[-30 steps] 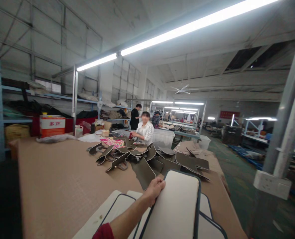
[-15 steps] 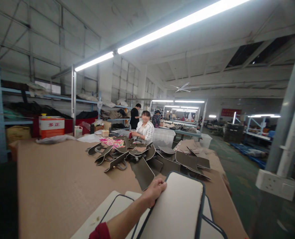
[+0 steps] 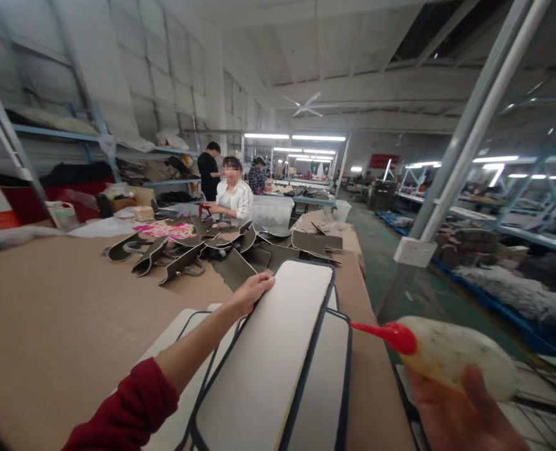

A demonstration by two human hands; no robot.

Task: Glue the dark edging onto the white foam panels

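Note:
A long cream panel with a dark edge (image 3: 273,351) lies tilted on top of similar panels (image 3: 325,363) on the brown-covered table. My left hand (image 3: 254,292) grips its far left edge, fingers on the upper face and the thumb side hidden. At the lower right, my right hand (image 3: 466,401) is wrapped round a translucent squeeze bottle (image 3: 461,351) with a red pointed nozzle. The bottle lies sideways in the hand, its nozzle pointing left toward the panels without touching the top one.
Dark olive bag pieces with handles (image 3: 231,266) are heaped at the table's (image 3: 71,313) far side. A co-worker in white (image 3: 235,197) is behind them. A metal post with a socket box (image 3: 415,252) rises at the right, beyond the table edge. Shelves (image 3: 34,130) line the left wall.
My right hand has come into view at the lower right, holding the squeeze bottle. The view has turned right and downward; my left hand still holds the panel.

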